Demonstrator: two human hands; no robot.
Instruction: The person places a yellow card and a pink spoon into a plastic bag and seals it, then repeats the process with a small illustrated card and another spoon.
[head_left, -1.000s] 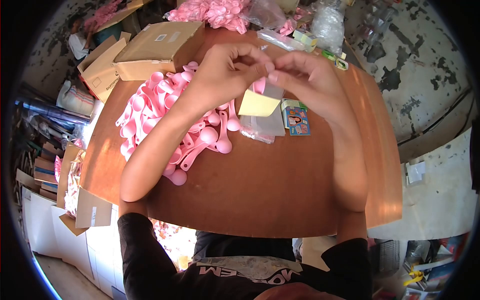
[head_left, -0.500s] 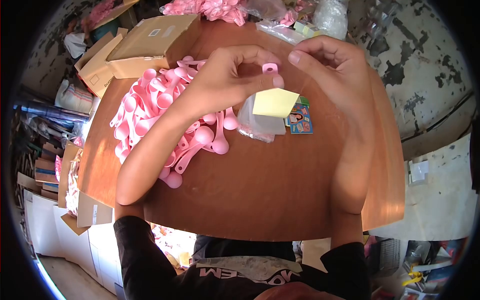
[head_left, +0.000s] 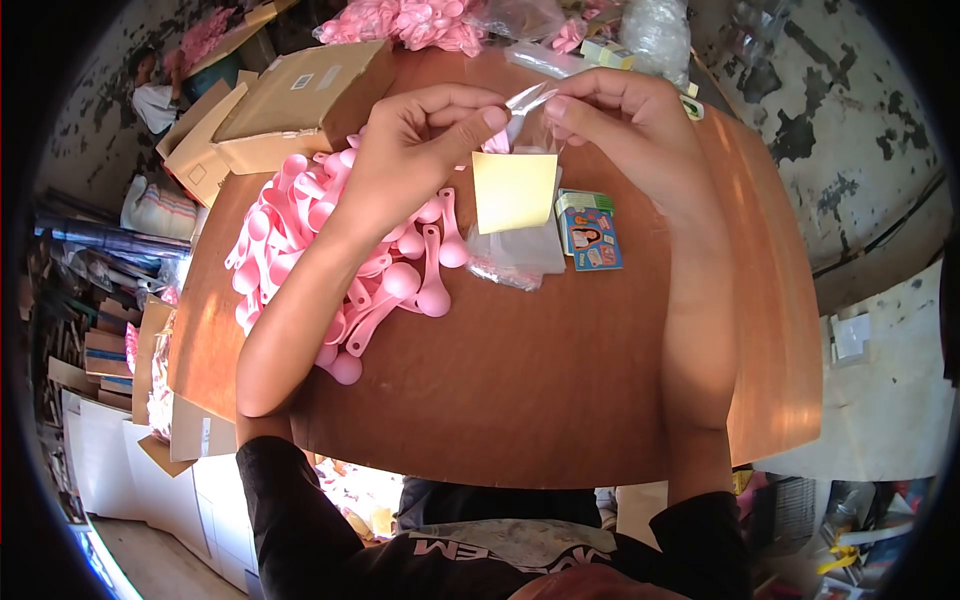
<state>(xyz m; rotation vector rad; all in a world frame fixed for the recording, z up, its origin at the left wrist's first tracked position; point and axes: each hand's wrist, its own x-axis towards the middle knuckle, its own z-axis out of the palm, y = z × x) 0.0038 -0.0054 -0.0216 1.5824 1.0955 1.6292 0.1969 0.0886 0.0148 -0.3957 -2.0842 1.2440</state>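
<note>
Between both hands a clear plastic bag [head_left: 530,98] is stretched by its top edge. My left hand [head_left: 435,130] pinches its left corner, while the fingers of my right hand [head_left: 625,125] close on the opposite corner. Part of a pink spoon [head_left: 494,143] shows under the left fingertips. Just below hangs a yellow card [head_left: 515,195], in line with the bag. Behind the card, a stack of clear bags [head_left: 515,255] lies on the table. To its right sit small blue printed cards [head_left: 595,240]. A heap of pink measuring spoons [head_left: 290,215] spreads beside my left forearm.
The brown table [head_left: 520,380] carries a cardboard box [head_left: 300,95] at the back left. Packed pink spoons [head_left: 410,22] and a clear plastic roll [head_left: 655,40] stand along the far edge. Another person [head_left: 155,95] is at the far left.
My right hand has moved left and taken hold of the bag's edge beside my left hand. The yellow card has shifted left and now hangs straighter. A person has come into view at far left.
</note>
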